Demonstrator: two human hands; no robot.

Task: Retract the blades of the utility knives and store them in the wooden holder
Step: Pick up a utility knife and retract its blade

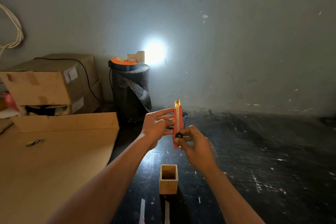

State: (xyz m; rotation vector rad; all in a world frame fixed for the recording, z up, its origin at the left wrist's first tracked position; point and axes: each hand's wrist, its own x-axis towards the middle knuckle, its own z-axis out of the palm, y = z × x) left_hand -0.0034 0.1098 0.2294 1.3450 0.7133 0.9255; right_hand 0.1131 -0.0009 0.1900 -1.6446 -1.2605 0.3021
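**Orange knife held upright over the wooden holder**

While both hands are raised above the dark bench [254, 151], an orange utility knife [177, 123] stands nearly upright between them, blade end up. A short bit of blade still shows at the top, catching the light. The right hand [195, 146] grips the lower part of the knife, thumb & fingers closed round it near the black knob approx. midway down the body. The left hand [157, 126] is at the knife's left side, fingers spread and mostly straight, fingertips touching the orange edge; not a full grip, more of a steadying touch.

The wooden holder [168, 179], a small square open-topped box, stands on the bench below the hands, nearer the person, and looks empty inside. Just in front of it, at the bottom edge of view, lie two pale narrow strips [154, 209] — can't tell what they are.

To the left, a big flat cardboard sheet [54, 160] covers that side, w/ a small metal item [34, 142] lying on it. Behind that, stacked cardboard boxes [51, 85] against the wall. A black bubble-wrap roll [131, 89] stands at the back, w/ an orange reel [124, 61] on top and a bright lamp [154, 53] glaring beside it.
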